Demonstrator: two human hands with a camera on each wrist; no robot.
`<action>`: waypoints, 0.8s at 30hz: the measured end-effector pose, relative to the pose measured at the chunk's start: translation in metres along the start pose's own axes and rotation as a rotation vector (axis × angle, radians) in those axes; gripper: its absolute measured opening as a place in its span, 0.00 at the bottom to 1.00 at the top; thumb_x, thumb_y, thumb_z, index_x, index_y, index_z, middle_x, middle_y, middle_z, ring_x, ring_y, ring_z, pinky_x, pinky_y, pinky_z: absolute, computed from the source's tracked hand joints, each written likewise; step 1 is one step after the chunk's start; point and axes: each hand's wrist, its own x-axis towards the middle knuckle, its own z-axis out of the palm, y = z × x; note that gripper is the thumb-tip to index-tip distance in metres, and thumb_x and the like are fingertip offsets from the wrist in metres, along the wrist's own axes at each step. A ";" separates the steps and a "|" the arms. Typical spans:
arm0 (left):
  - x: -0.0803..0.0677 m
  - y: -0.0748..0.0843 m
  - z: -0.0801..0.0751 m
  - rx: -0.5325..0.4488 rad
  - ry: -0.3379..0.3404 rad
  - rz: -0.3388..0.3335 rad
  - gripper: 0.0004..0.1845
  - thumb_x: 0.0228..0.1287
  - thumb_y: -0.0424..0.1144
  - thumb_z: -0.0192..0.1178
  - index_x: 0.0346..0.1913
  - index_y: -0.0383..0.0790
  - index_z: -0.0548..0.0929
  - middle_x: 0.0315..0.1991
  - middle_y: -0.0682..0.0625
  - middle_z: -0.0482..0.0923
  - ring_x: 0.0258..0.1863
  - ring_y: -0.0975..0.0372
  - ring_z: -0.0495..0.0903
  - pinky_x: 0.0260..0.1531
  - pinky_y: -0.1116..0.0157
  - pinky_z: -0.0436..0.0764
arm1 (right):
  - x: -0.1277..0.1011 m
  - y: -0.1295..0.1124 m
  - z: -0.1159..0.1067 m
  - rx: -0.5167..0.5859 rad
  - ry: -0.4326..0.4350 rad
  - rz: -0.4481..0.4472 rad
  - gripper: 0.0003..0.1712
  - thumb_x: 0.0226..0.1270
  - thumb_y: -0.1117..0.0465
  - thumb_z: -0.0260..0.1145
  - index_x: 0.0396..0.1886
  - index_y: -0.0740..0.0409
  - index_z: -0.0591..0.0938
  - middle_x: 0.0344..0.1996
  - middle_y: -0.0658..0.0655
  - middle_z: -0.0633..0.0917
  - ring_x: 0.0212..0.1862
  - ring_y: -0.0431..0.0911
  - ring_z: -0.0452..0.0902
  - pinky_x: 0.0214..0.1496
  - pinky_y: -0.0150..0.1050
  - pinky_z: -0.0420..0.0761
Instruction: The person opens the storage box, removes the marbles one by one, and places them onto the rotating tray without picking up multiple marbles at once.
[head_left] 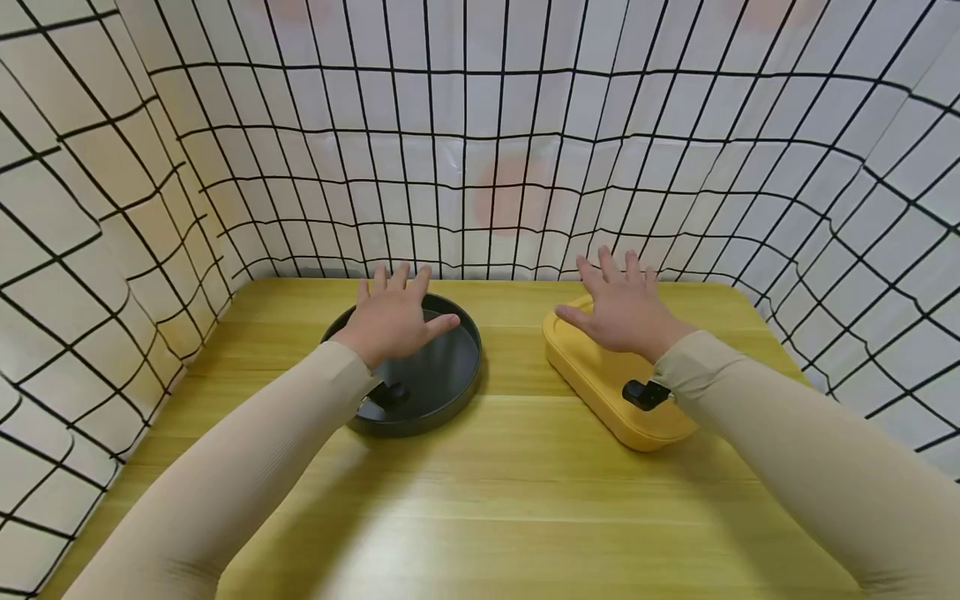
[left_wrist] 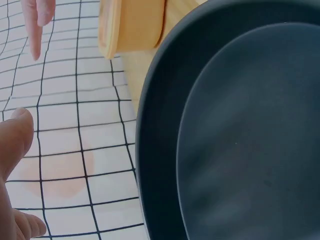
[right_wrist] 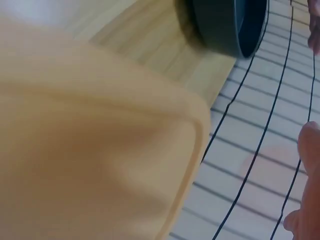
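Below spread, empty right hand (head_left: 622,310) — long yellow plastic-looking box (head_left: 602,373), slanting far-left to near-right; below spread, empty left hand (head_left: 392,321) — round dark-grey pan (head_left: 438,379).

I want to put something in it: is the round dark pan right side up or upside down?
Right side up: both head and left wrist views look into the pan, its wall circling the bottom.
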 end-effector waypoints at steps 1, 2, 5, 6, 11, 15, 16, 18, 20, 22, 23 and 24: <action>0.000 -0.001 0.001 0.001 -0.003 0.001 0.54 0.71 0.78 0.47 0.88 0.55 0.42 0.88 0.40 0.38 0.85 0.36 0.31 0.80 0.33 0.36 | 0.000 0.004 0.000 -0.004 -0.003 0.000 0.54 0.79 0.28 0.49 0.88 0.53 0.43 0.85 0.71 0.36 0.81 0.79 0.23 0.76 0.81 0.31; -0.001 -0.001 0.001 0.001 -0.004 0.003 0.54 0.71 0.78 0.47 0.88 0.55 0.42 0.88 0.40 0.38 0.85 0.37 0.31 0.80 0.33 0.36 | -0.001 0.009 0.000 -0.011 -0.002 -0.001 0.53 0.80 0.29 0.49 0.88 0.53 0.44 0.85 0.71 0.37 0.81 0.79 0.24 0.76 0.81 0.32; -0.004 -0.002 0.003 0.004 -0.001 0.004 0.54 0.71 0.78 0.47 0.88 0.55 0.41 0.88 0.41 0.38 0.85 0.37 0.31 0.81 0.33 0.36 | -0.005 0.025 0.001 -0.024 -0.015 -0.005 0.52 0.80 0.29 0.48 0.88 0.52 0.44 0.85 0.73 0.38 0.81 0.81 0.25 0.75 0.82 0.34; -0.005 -0.003 0.003 0.004 0.002 0.006 0.54 0.71 0.78 0.48 0.88 0.54 0.42 0.88 0.41 0.38 0.85 0.37 0.31 0.81 0.33 0.37 | -0.007 0.031 0.002 -0.028 -0.021 -0.009 0.51 0.81 0.29 0.48 0.88 0.52 0.45 0.84 0.73 0.39 0.80 0.82 0.26 0.75 0.82 0.35; -0.010 -0.005 0.005 -0.004 0.001 0.018 0.54 0.71 0.77 0.49 0.88 0.54 0.42 0.88 0.42 0.38 0.85 0.38 0.29 0.80 0.32 0.37 | -0.023 0.066 0.004 -0.059 -0.078 -0.049 0.49 0.83 0.33 0.49 0.88 0.56 0.47 0.83 0.76 0.41 0.77 0.87 0.32 0.74 0.83 0.40; -0.014 -0.005 0.006 -0.006 0.001 0.028 0.54 0.71 0.77 0.49 0.88 0.54 0.41 0.88 0.42 0.38 0.85 0.38 0.29 0.80 0.33 0.37 | -0.036 0.094 0.008 -0.089 -0.107 -0.088 0.47 0.83 0.37 0.52 0.87 0.60 0.51 0.82 0.79 0.45 0.75 0.89 0.38 0.74 0.83 0.45; -0.015 -0.006 0.007 -0.008 0.001 0.030 0.54 0.71 0.77 0.49 0.88 0.54 0.41 0.88 0.42 0.38 0.85 0.38 0.29 0.80 0.33 0.37 | -0.039 0.100 0.010 -0.096 -0.111 -0.097 0.47 0.83 0.38 0.53 0.86 0.60 0.52 0.82 0.79 0.46 0.75 0.89 0.40 0.74 0.82 0.47; -0.018 -0.007 0.008 -0.008 0.006 0.036 0.54 0.72 0.76 0.50 0.87 0.53 0.42 0.88 0.42 0.39 0.85 0.37 0.30 0.81 0.33 0.37 | -0.046 0.110 0.012 -0.099 -0.115 -0.114 0.46 0.83 0.39 0.55 0.86 0.62 0.54 0.81 0.80 0.49 0.74 0.90 0.44 0.73 0.83 0.51; -0.020 -0.008 0.009 -0.007 0.007 0.042 0.53 0.72 0.75 0.50 0.87 0.52 0.44 0.88 0.41 0.40 0.85 0.37 0.31 0.81 0.33 0.38 | -0.052 0.118 0.015 -0.098 -0.122 -0.126 0.46 0.83 0.40 0.57 0.86 0.61 0.54 0.80 0.81 0.51 0.73 0.90 0.47 0.72 0.82 0.53; -0.023 -0.009 0.011 -0.010 0.007 0.051 0.53 0.72 0.75 0.50 0.87 0.51 0.44 0.88 0.41 0.40 0.85 0.37 0.32 0.81 0.33 0.38 | -0.058 0.124 0.019 -0.085 -0.135 -0.126 0.46 0.82 0.39 0.57 0.86 0.60 0.55 0.80 0.80 0.52 0.72 0.90 0.49 0.72 0.83 0.54; -0.024 -0.009 0.012 -0.010 0.007 0.055 0.53 0.72 0.75 0.50 0.87 0.51 0.45 0.87 0.41 0.40 0.85 0.36 0.32 0.81 0.33 0.38 | -0.060 0.126 0.021 -0.075 -0.142 -0.126 0.46 0.82 0.39 0.57 0.86 0.59 0.55 0.80 0.80 0.53 0.72 0.90 0.49 0.72 0.82 0.54; -0.025 -0.009 0.013 -0.012 0.006 0.059 0.53 0.72 0.75 0.50 0.87 0.51 0.45 0.87 0.40 0.40 0.85 0.36 0.33 0.81 0.33 0.38 | -0.063 0.129 0.023 -0.067 -0.153 -0.123 0.46 0.82 0.38 0.56 0.86 0.58 0.56 0.81 0.79 0.53 0.73 0.89 0.50 0.72 0.82 0.54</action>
